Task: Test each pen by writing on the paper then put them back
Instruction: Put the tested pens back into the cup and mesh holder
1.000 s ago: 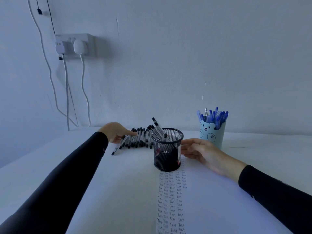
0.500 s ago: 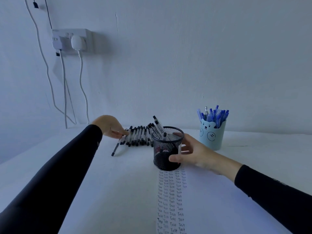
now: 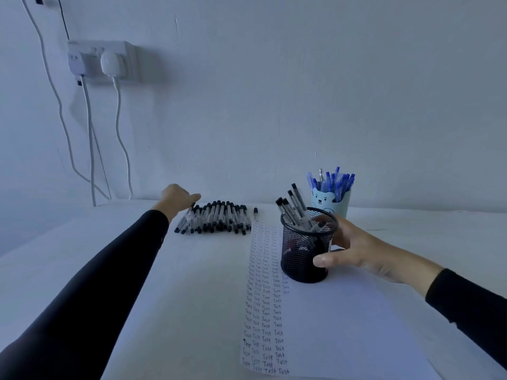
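Left sleeve (image 3: 90, 292): long, plain black, close-fitting, smooth cloth with no print or seam that I can make out; it ends at the wrist.
Right sleeve (image 3: 472, 311): the same black, long, snug cuff at the wrist, a slight pucker along its lower edge.
Left hand (image 3: 175, 197): bare, no ring, watch or glove showing.
Right hand (image 3: 356, 250): bare too, fingers (image 3: 325, 261) unadorned, thumbnail short and plain.
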Motion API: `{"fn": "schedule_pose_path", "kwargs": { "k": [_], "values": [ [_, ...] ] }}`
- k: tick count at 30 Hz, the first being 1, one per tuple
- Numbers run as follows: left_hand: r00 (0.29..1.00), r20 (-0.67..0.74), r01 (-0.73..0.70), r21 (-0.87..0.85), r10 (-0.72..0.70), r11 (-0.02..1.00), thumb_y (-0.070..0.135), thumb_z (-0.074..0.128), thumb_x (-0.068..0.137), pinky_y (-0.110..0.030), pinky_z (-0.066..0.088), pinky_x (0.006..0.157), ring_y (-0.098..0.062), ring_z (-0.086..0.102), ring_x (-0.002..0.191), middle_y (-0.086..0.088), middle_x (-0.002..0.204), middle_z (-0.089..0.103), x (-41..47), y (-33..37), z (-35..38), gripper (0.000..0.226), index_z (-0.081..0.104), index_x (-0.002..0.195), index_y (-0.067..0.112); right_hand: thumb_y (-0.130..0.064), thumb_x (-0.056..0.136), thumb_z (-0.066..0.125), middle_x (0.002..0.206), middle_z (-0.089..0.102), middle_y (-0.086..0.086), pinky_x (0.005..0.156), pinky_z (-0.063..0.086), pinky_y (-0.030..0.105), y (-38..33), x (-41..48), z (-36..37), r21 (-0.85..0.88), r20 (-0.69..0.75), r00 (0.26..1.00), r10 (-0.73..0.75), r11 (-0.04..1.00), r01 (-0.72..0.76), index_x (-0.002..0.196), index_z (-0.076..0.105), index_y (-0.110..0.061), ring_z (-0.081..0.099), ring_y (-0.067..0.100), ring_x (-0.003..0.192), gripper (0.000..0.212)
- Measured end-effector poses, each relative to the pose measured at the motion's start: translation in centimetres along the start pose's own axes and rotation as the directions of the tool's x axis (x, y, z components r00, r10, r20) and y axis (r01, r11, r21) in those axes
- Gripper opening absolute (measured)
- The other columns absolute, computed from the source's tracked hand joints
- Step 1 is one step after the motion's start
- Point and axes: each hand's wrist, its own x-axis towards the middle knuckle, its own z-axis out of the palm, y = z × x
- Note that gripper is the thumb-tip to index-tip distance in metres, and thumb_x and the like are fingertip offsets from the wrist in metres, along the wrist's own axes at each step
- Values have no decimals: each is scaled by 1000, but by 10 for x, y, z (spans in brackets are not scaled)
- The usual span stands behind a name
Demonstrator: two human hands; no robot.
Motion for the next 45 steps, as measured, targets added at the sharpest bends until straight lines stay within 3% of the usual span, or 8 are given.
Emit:
{"fn": "schedule_pose_path", "kwargs": {
  "k": [4, 7, 9, 15, 18, 23, 30, 45],
  "values": [
    [985, 123, 94, 177, -117, 980, 58, 46, 95, -32, 49, 85, -28, 63, 84, -18, 114, 63, -13, -6, -11, 69, 55, 124, -4, -29, 73, 83, 134, 60, -12, 109, 39, 36, -8, -1, 5, 40, 50, 999, -18, 999, 16, 139, 40, -39, 55, 9, 126, 80],
    [944, 284, 149, 85, -168, 985, 71, 61, 72, -24, 38, 58, -14, 32, 42, -1, 51, 41, -22, -5, -13, 58, 56, 69, 13, -24, 72, 83, 128, 65, -13, 101, 46, 26, -12, 2, 19, 93, 5, 999, -37, 995, 37, 135, 45, -34, 59, 7, 121, 74],
    [935, 308, 153, 103, -178, 983, 63, 69, 71, -24, 33, 55, -14, 26, 40, 2, 44, 30, -22, -3, -12, 61, 32, 53, 19, -18, 74, 84, 124, 68, -8, 100, 49, 27, -12, 4, 27, 107, -25, 998, -57, 992, 60, 134, 50, -27, 62, 10, 118, 70],
    [860, 434, 311, -27, -269, 950, 13, 76, 81, -20, 43, 39, -13, 42, 48, -3, 54, 47, -12, 1, -6, 30, 48, 73, 8, -12, 79, 78, 124, 68, -7, 100, 49, 26, -9, 2, 30, 125, -44, 996, -74, 989, 79, 132, 53, -26, 62, 9, 118, 61],
    [834, 467, 307, 46, -292, 951, 10, 65, 90, -17, 37, 38, -10, 40, 35, -2, 47, 50, -11, 6, -2, 23, 51, 73, 5, -10, 80, 77, 123, 69, -9, 98, 49, 23, -9, 1, 31, 136, -49, 996, -74, 987, 80, 131, 54, -27, 62, 7, 116, 58],
    [873, 418, 276, 3, -252, 961, 4, 63, 90, -25, 50, 64, -18, 48, 65, -9, 76, 49, -6, 9, 5, 12, 53, 82, 3, -15, 80, 78, 125, 67, -10, 101, 48, 25, -9, 1, 31, 131, -46, 997, -60, 989, 65, 133, 52, -28, 61, 7, 118, 60],
    [838, 480, 338, -82, -260, 938, -6, 52, 91, -26, 42, 60, -21, 47, 65, -11, 73, 53, -8, -8, -21, 13, 51, 80, 1, -11, 82, 76, 123, 68, -10, 94, 49, 18, -10, 2, 31, 126, -34, 997, -68, 989, 72, 132, 53, -28, 62, 6, 116, 58],
    [817, 507, 380, -112, -276, 918, 19, 55, 98, -30, 48, 54, -20, 53, 52, -13, 76, 66, -18, -27, -33, 23, 50, 101, -3, -12, 83, 76, 124, 68, -8, 100, 47, 25, -9, 1, 32, 129, -33, 997, -66, 989, 70, 133, 52, -27, 61, 8, 118, 58]
  ]
}}
